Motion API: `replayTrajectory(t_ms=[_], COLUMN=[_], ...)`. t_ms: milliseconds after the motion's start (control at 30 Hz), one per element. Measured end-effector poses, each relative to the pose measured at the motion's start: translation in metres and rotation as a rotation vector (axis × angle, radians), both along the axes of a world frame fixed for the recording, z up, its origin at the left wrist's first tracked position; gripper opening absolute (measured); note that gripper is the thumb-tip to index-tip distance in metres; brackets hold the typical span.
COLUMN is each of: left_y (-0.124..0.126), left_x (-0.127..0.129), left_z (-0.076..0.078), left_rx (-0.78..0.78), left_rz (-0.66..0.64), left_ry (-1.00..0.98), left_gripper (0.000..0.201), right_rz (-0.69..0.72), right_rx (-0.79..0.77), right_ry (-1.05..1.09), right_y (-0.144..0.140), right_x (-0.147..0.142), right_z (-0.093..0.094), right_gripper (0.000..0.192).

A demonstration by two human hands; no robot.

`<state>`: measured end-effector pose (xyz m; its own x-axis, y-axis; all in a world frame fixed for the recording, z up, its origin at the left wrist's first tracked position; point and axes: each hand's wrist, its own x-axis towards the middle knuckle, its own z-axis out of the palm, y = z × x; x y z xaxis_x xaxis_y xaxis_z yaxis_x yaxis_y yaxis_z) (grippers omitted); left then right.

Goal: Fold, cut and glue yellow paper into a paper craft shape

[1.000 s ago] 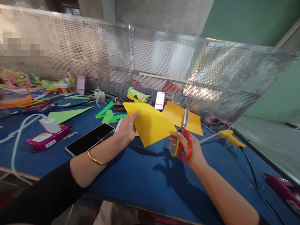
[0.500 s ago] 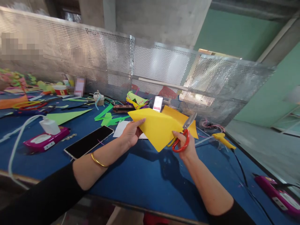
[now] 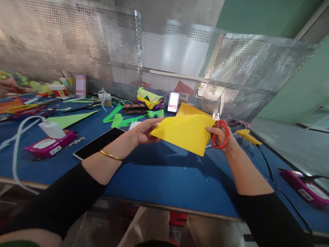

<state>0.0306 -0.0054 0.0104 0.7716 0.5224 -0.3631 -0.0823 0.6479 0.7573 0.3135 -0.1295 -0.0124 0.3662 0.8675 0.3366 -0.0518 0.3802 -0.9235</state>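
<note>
A folded yellow paper sheet (image 3: 186, 132) is held above the blue table (image 3: 159, 175). My left hand (image 3: 144, 131) pinches its left corner. My right hand (image 3: 221, 137) touches its right corner while gripping scissors with red and yellow handles (image 3: 221, 132), blades pointing up. A second yellow sheet (image 3: 189, 109) lies behind the first one.
A black phone (image 3: 99, 144) lies left of my left arm, beside a magenta device (image 3: 50, 145) with a white charger and cable. Green paper scraps (image 3: 120, 120) and coloured bits lie further back. A yellow glue gun (image 3: 248, 136) and another magenta device (image 3: 304, 188) sit right. Perforated metal screen (image 3: 180, 65) behind.
My hands have turned the yellow sheet flatter and more to the right. The scissors swung upright at its right corner. The view has tilted down.
</note>
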Motion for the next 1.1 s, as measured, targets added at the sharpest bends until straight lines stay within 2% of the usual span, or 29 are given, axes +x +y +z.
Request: replayTrajectory(t_ms=[67,267,333,400,467,533,633,667,933,1100], left_y=[-0.005,-0.015,-0.017,-0.019,-0.02,-0.022,-0.025,-0.025,-0.026,-0.035], left_x=[0.002,0.002,0.002,0.002,0.003,0.005,0.013,0.016,0.026,0.024], left_z=[0.0,0.002,0.002,0.003,0.006,0.01,0.014,0.014,0.001,0.003], left_rx=[-0.019,-0.041,0.004,0.072,0.125,0.128,0.024,0.006,-0.051,-0.085], left_rz=[-0.014,-0.096,-0.115,-0.105,-0.033,0.129,0.454,0.492,0.645,0.671], left_ry=[0.041,0.103,0.144,0.176,0.176,0.127,-0.014,-0.035,-0.067,-0.095], left_gripper=[0.024,0.035,0.037,0.036,0.036,0.035,0.03,0.027,0.025,0.026], right_rz=[0.024,-0.001,-0.053,-0.172,-0.312,-0.391,-0.406,-0.393,-0.238,-0.075], right_rx=[-0.018,-0.001,-0.01,-0.002,0.025,0.039,0.026,0.014,-0.146,-0.203], right_ry=[-0.025,-0.004,0.031,0.073,0.114,0.14,0.159,0.163,0.13,0.138], right_y=[-0.001,0.0,0.001,0.002,0.003,0.004,0.005,0.005,-0.007,-0.006], right_x=[0.001,-0.004,-0.005,-0.006,-0.007,-0.009,-0.016,-0.021,-0.075,-0.105], right_z=[-0.001,0.002,0.003,0.002,0.001,-0.002,-0.006,-0.006,-0.008,-0.004], right_gripper=[0.044,0.045,0.045,0.044,0.043,0.044,0.046,0.047,0.046,0.049])
